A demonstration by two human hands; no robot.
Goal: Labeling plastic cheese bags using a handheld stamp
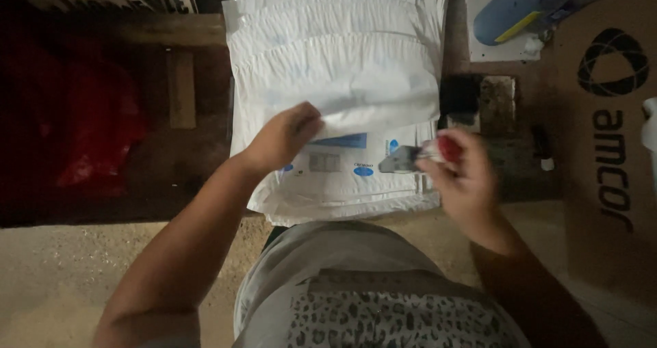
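Note:
A stack of white paper bags lies overlapped on a dark wooden surface in front of me. My left hand pinches the lower edge of one bag's flap and lifts it, showing a bag beneath with blue printed marks. My right hand is closed around a small red-handled tool whose grey head rests on the printed bag's right side.
A brown cardboard box stands at the right. A blue and yellow object lies on a white sheet at the top right. A dark block sits beside the stack. Something red lies in shadow at left. Sandy floor below.

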